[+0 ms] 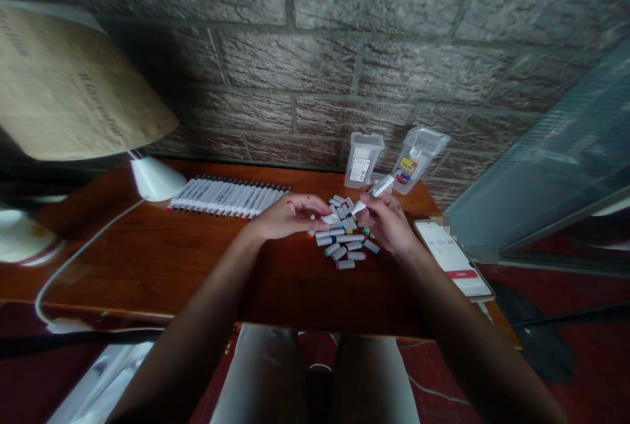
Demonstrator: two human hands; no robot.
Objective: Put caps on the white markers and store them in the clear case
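Observation:
My right hand is closed around a white marker that points up and to the right. My left hand pinches a small white marker cap just left of it. Both hands hover over a loose pile of white marker caps with coloured ends on the brown wooden table. A neat row of capped white markers lies to the left of my left hand.
Two clear plastic marker cases stand at the back against a stone wall. A phone lies at the table's right edge. A white lamp with a cable and a cardboard box sit at the left.

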